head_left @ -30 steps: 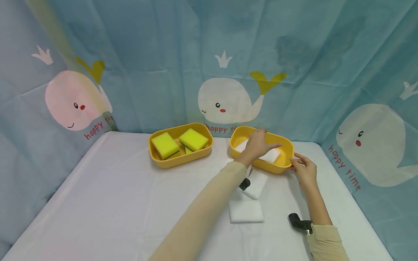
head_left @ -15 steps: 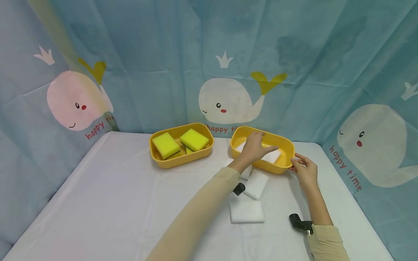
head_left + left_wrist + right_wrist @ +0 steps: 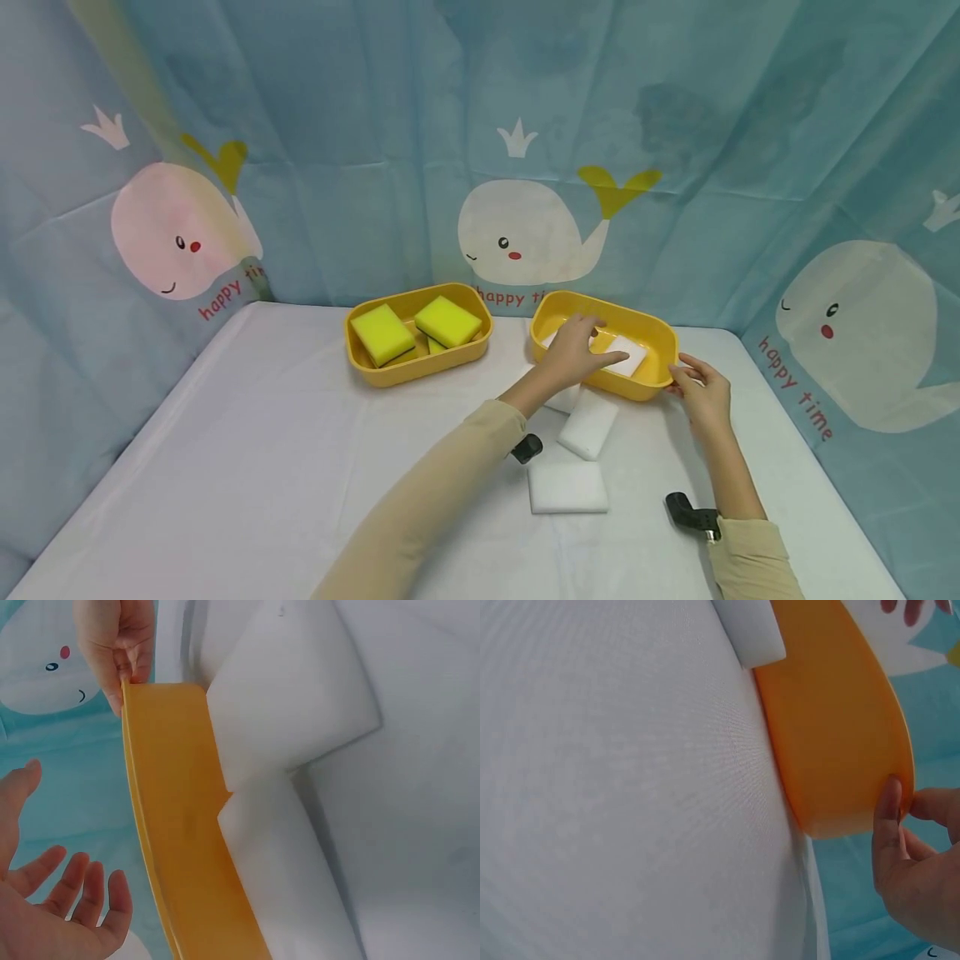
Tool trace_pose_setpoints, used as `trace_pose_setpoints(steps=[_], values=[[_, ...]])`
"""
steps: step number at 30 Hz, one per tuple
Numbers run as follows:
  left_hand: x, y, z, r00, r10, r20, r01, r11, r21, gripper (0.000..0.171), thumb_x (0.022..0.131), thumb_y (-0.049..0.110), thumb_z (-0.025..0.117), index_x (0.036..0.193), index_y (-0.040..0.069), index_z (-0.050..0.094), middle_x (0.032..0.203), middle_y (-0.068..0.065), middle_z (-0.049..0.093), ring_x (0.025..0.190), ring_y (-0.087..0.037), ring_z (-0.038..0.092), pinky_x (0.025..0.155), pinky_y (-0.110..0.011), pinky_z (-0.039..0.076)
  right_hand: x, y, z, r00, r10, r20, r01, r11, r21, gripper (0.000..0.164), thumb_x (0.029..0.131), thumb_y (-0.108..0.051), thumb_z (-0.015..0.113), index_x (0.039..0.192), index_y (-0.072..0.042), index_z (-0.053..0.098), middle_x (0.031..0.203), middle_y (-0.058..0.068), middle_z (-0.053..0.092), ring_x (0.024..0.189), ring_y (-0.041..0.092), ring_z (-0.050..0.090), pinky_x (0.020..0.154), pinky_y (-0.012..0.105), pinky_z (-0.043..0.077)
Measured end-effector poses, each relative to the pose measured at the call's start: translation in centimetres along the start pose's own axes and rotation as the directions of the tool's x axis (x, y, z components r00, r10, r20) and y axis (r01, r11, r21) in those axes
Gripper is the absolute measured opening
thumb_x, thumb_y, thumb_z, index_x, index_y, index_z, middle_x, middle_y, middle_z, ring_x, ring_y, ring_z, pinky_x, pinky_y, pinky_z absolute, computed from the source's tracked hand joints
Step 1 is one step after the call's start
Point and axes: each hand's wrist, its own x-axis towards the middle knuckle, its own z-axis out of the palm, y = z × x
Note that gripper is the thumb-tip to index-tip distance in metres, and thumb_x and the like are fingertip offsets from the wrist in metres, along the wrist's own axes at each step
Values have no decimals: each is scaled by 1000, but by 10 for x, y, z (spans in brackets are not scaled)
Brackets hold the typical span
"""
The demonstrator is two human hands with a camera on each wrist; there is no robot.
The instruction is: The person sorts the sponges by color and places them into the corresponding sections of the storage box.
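Left hand spread, right hand pinching the rim of a yellow tray

White blocks lie inside the tray; other blocks rest on the surface in front. Loading seems the step in hand; next, probably, comes grasping another with the tray steadied.

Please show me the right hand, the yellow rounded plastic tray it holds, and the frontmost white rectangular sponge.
Right hand [image 3: 706, 402]: head view, its middle.
Yellow rounded plastic tray [image 3: 840, 727]: right wrist view, outer wall.
Frontmost white rectangular sponge [image 3: 567, 487]: head view, top face.
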Motion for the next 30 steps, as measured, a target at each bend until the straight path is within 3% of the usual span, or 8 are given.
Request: trace_pose_setpoints(steps=[8,16,24,30], values=[[-17,-6,-5,999,27,45,-24,998,-64,55,97,36,79,139,4,64,132,-12,61,125,-28,60,96,-24,52,-1,0,0,1000,4,-1,-4,1000,-1,52,107,-10,61,155,5,47,101,-2,52,67,-2,62,69,11,58],[-35,-15,-7,998,42,51,-38,996,-80,53,95,33,82,135,2,66,126,-11,65,114,-20,61,93,-20,51,0,0,0,1000,7,7,-7,1000,-11,53,107,-12,61,155,5,46,103,0,52,68,-2,62,70,11,58],[-48,-24,-10,991,92,100,-75,984,-161,50,94,25,83,132,-4,68,125,-20,68,112,-32,64,85,-20,51,-2,0,1,1000,0,-1,0,1000,-23,52,108,-11,60,155,5,46,106,3,50,69,-3,61,70,10,57],[-63,-29,-8,988,89,125,-64,979,-194,44,92,22,85,127,-2,71,122,-18,70,103,-26,64,83,-21,51,-1,0,1,1000,1,-5,-2,999,-32,52,108,-12,60,155,5,46,106,3,50,68,-4,61,69,10,56]])
